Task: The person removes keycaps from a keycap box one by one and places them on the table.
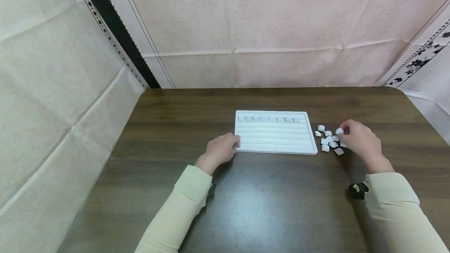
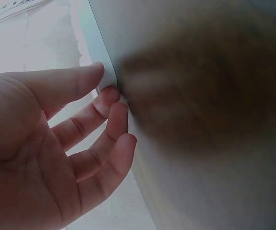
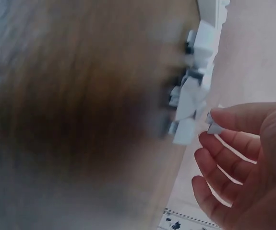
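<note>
A white rectangular tray point(image 1: 274, 138) with raised ridges lies on the table, a line of small clear-looking pieces point(image 1: 270, 119) along its back row. My left hand point(image 1: 220, 148) holds its near left corner, thumb on top and fingertips against the edge in the left wrist view. To the right of the tray is a loose pile of white keycaps point(image 1: 325, 148), some tipped over. At the pile's right side, my right hand point(image 1: 361, 139) pinches one white keycap point(image 3: 215, 127) between thumb and index finger; the other fingers are loosely bent.
The brown wooden table point(image 1: 263, 198) spreads around the tray and pile. Pale patterned cloth point(image 1: 281, 30) hangs behind its back edge and along both sides. Dark devices are strapped at both wrists, the right one point(image 1: 358, 190) plainly visible.
</note>
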Tool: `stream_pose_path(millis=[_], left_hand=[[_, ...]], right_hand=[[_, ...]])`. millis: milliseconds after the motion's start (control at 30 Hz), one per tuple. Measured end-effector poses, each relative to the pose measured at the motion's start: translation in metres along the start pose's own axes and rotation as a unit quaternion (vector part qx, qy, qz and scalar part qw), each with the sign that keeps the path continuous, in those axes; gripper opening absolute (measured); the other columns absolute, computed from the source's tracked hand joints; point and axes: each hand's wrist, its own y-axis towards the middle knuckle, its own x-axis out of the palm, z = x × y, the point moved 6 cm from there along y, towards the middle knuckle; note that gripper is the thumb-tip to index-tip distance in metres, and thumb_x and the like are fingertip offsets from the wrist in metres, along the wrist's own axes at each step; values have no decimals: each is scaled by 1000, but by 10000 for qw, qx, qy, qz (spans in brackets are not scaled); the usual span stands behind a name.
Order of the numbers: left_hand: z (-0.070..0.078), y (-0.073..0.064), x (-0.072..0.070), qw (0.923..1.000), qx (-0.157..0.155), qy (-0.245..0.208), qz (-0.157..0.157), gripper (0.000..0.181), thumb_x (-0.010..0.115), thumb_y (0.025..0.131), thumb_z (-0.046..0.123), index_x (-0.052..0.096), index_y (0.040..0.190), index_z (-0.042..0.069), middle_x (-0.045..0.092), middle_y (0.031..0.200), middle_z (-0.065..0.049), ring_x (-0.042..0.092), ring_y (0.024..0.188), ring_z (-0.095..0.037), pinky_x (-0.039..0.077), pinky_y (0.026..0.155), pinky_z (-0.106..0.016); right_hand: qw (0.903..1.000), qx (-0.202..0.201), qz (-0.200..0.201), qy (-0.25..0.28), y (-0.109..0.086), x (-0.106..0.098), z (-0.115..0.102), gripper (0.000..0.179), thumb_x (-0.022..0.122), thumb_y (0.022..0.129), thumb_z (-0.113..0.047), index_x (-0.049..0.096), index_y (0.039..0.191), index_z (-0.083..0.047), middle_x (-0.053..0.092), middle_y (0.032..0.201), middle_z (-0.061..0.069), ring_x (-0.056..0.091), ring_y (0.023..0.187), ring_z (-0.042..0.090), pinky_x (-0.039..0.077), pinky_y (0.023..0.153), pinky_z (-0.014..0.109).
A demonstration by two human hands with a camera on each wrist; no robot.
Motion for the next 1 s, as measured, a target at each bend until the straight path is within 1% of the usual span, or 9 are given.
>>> stream_pose_path(millis=[100, 200, 400, 533, 667, 833, 1000], left_hand=[[1, -2, -1, 10000, 14, -22, -3, 9, 57, 90, 13, 62, 97, 16, 60, 93, -2, 52, 76, -17, 42, 63, -30], [1, -3, -2, 10000, 17, -33, 4, 9, 57, 89, 13, 62, 97, 16, 60, 93, -2, 52, 75, -17, 42, 63, -30], [-1, -1, 0, 10000, -18, -48, -6, 9, 57, 90, 14, 62, 97, 16, 60, 93, -1, 52, 76, -17, 41, 63, -30], [-1, -1, 0, 10000, -7, -80, -10, 9, 57, 90, 14, 62, 97, 16, 60, 93, -2, 52, 76, -17, 41, 63, -30], [-1, -1, 0, 10000, 40, -50, 64, 7, 58, 89, 14, 61, 94, 17, 59, 90, 0, 51, 75, -16, 41, 62, -30], [0, -1, -2, 9998, 98, -17, 166, 6, 58, 89, 12, 60, 90, 17, 57, 86, 1, 50, 73, -15, 40, 60, -30], [0, -1, -2, 9999, 79, -31, 131, 6, 57, 89, 12, 60, 91, 17, 57, 86, 1, 50, 73, -15, 40, 60, -29]], right_hand=[[9997, 246, -40, 34, -1, -1, 7, 34, 50, 87, -23, 50, 111, 0, 55, 103, 24, 50, 81, 35, 38, 55, 42], [9993, 347, -91, 42, -1, -1, 11, 35, 49, 87, -23, 50, 113, 0, 54, 103, 24, 50, 80, 35, 38, 54, 42], [9988, 423, -239, -27, 3, 1, 17, 35, 49, 87, -25, 50, 112, 0, 55, 102, 24, 51, 79, 36, 38, 54, 42], [9980, 469, -408, -63, 5, 4, 21, 35, 49, 87, -26, 51, 111, 0, 56, 100, 24, 51, 80, 36, 38, 55, 43], [9972, 470, -574, -67, 6, 5, 23, 34, 50, 87, -25, 52, 109, 1, 56, 99, 24, 50, 80, 35, 38, 56, 42], [9970, 428, -636, -60, 7, 6, 24, 33, 50, 87, -25, 52, 108, 1, 56, 98, 24, 51, 80, 34, 38, 56, 41], [9965, 410, -723, -53, 6, 7, 24, 38, 50, 87, -26, 50, 112, 2, 55, 102, 25, 51, 83, 36, 39, 58, 43]])
